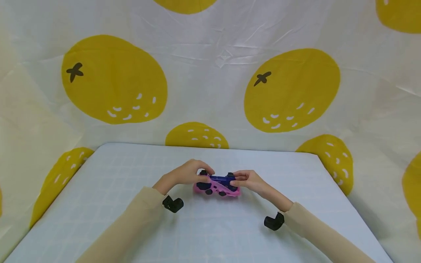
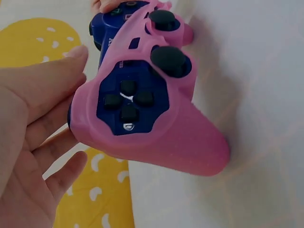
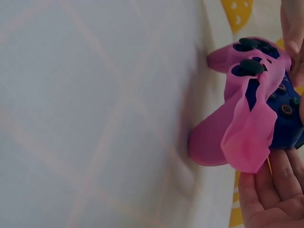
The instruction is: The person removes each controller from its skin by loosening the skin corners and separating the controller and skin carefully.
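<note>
A dark blue game controller [image 1: 222, 179] in a pink rubbery cover [image 1: 217, 187] is held low above the table, its grips pointing toward the person. In the left wrist view the cover [image 2: 175, 137] fits round the left half, with the direction pad showing through its opening. On the right half the cover's loose edge [image 3: 249, 137] is folded and bunched, leaving the round buttons [image 3: 286, 109] bare. My left hand [image 1: 189, 172] grips the controller's upper left end, thumb in front and fingers behind. My right hand [image 1: 252, 181] pinches the upper right end, fingertips behind it.
A white table [image 1: 210, 233] with a faint grid lies under both hands. Behind it hangs a pale cloth [image 1: 204, 80] printed with large yellow fruits. Small black cameras [image 1: 173, 204] are strapped at both wrists, over beige sleeves [image 1: 131, 219].
</note>
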